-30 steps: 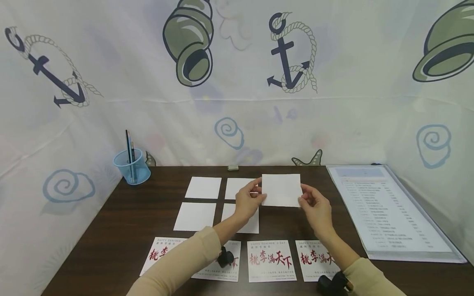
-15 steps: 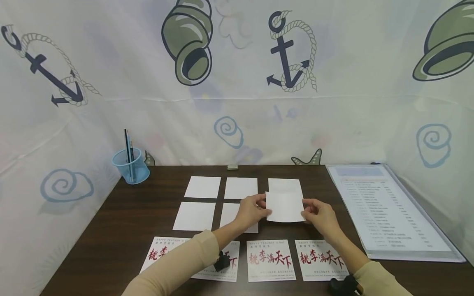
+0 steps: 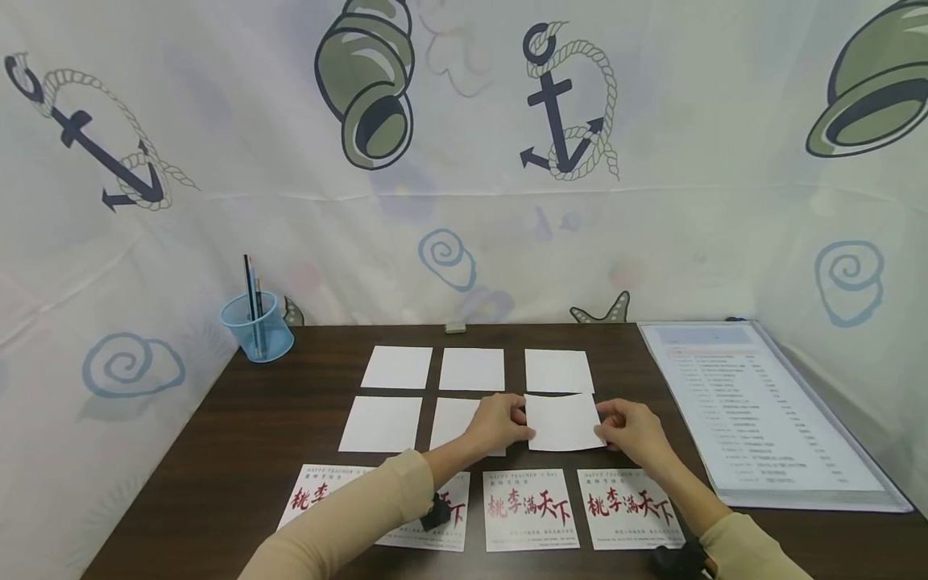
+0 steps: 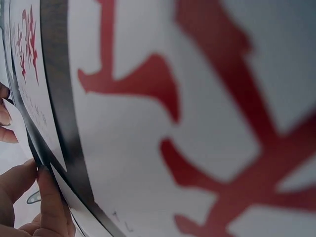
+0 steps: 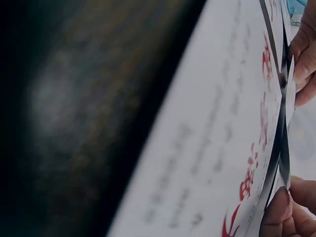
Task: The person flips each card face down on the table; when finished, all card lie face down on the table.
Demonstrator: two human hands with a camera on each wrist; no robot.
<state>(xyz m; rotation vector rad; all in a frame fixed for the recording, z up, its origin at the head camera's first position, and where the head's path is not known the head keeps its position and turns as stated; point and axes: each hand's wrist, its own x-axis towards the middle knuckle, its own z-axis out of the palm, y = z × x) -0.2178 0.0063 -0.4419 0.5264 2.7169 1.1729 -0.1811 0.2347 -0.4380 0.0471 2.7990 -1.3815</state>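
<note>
Between both hands is a blank white square card (image 3: 564,422), low over the dark table at the right end of the second row. My left hand (image 3: 499,422) pinches its left edge between thumb and fingers. At the opposite edge my right hand (image 3: 632,430) does the same. The right wrist view shows the card (image 5: 291,94) nearly edge-on, slightly raised, with the right hand (image 5: 291,207) near the bottom. In the left wrist view the left hand (image 4: 39,202) shows at lower left. Another white card (image 3: 558,371) lies just behind the held one.
More blank cards (image 3: 395,367) lie in two rows to the left. Along the front runs a row of cards with red characters (image 3: 532,511), partly under the left sleeve. A blue pen cup (image 3: 258,326) stands at back left, a printed sheet in a clear holder (image 3: 776,411) at right.
Both hands have brought the white card toward the front and lowered it. The blank card at the back right, first hidden behind it, is now fully visible.
</note>
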